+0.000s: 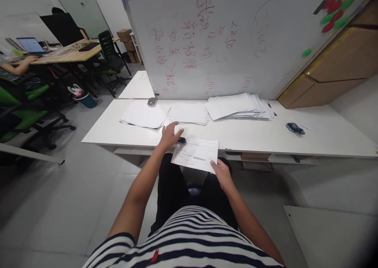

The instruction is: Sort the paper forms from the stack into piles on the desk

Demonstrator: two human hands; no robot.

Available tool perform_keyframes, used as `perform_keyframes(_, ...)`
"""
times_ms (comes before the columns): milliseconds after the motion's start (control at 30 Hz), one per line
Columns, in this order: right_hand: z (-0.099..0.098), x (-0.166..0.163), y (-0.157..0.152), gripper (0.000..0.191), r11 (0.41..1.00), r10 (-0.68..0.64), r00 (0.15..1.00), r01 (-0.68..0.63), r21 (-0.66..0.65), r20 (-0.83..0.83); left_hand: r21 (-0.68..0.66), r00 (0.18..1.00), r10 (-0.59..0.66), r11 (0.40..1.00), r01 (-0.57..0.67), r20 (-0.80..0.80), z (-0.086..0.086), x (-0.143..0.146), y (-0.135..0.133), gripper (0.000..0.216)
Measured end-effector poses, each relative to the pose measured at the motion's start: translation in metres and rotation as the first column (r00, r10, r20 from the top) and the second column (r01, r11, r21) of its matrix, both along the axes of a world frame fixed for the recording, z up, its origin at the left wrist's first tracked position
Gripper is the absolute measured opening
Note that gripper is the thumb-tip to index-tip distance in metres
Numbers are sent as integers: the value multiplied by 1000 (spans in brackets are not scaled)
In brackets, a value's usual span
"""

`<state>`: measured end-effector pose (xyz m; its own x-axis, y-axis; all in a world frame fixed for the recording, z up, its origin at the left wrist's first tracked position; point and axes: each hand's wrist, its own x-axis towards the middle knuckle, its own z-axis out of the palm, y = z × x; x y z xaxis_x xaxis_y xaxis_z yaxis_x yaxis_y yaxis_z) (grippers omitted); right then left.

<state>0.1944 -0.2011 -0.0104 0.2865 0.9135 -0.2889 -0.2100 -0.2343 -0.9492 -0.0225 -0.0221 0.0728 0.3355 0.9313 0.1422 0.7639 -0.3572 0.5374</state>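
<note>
In my right hand (222, 175), thumb on top, I hold a printed sheet of paper (196, 151) by its lower right corner. The sheet tilts over the desk's front edge, above my lap. My left hand (170, 135) is over the desk to the left of the sheet, its fingers spread and its thumb pointing right. Just beneath that thumb, at the sheet's upper left corner, is a small black object (182, 140); its kind is not clear. Beyond my left hand lies a small stack of white paper (189, 113).
On the white desk (256, 136) are a left paper pile (144, 113), a larger right paper pile (230, 105), a computer mouse (151, 101) and a dark shiny object (295, 128). A whiteboard (189, 39) stands behind, with cardboard boxes (333, 63) at right. A person sits far left.
</note>
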Motion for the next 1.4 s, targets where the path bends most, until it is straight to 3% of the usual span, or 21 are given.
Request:
perform_keyframes(133, -4, 0, 1, 52, 1000, 1, 1000, -1, -13, -6, -53, 999, 12, 998, -14, -44, 2, 25, 25, 54)
perform_keyframes(267, -9, -1, 0, 52, 1000, 2, 1000, -2, -21, -18, -129, 986, 19, 991, -41, -168, -19, 41, 40, 60)
perform_keyframes(467, -14, -2, -1, 51, 999, -9, 1000, 10, -33, 28, 103, 950, 142, 988, -118, -276, -38, 50, 32, 63)
perform_keyframes(700, -14, -4, -2, 49, 997, 5, 1000, -5, -78, -7, 100, 930, 132, 990, -103, -343, -40, 54, 33, 61)
perform_keyframes(867, -15, -6, -10, 48, 979, 28, 981, -66, -195, -194, 111, 906, 153, 987, -118, -394, -44, 52, 36, 61)
perform_keyframes(1167, -34, 1, -14, 44, 971, -85, 982, 44, -233, -169, -120, 875, 12, 989, -80, -483, -54, 51, 51, 75)
perform_keyframes(1400, -29, 2, -6, 45, 983, -8, 984, -26, -182, -179, -133, 879, 8, 988, -82, -476, -53, 52, 51, 76)
